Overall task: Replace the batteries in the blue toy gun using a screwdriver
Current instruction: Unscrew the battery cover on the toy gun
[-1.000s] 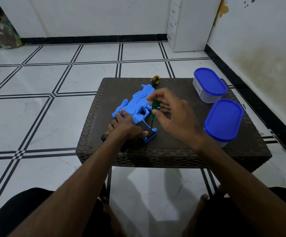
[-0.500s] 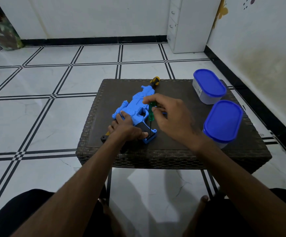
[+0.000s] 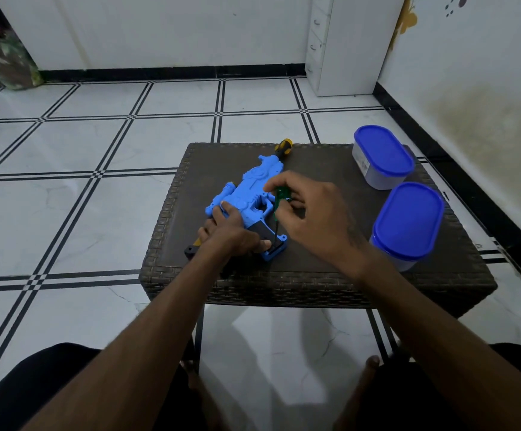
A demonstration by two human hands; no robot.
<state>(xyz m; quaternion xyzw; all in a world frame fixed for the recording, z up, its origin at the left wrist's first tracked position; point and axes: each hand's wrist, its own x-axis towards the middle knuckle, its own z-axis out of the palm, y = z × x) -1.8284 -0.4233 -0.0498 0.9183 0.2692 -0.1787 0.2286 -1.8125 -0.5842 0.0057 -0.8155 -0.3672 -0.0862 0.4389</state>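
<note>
between thumb and fingertips, the right hand pinches the translucent green handle of a small screwdriver, its thin dark shaft slanting down to the black grip of the blue plastic toy gun. compared with a second ago, this hand has drawn nearer the gun's body and the screwdriver stands a little more upright, its tip now at the grip's lower end. the left hand stays pressed flat on the gun, fingers spread over the rear of the body and thumb reaching the base of the grip, holding nothing else. the gun lies on its side in the middle of the dark brown woven wicker surface, muzzle pointing away. beyond the muzzle, a yellow-and-black handled screwdriver rests at the far edge. a black and yellow object peeks out under the left wrist; what it is cannot be told. on the right side stand two pale oval tubs with blue lids, the far tub and the near tub, both closed, their contents hidden.
</note>
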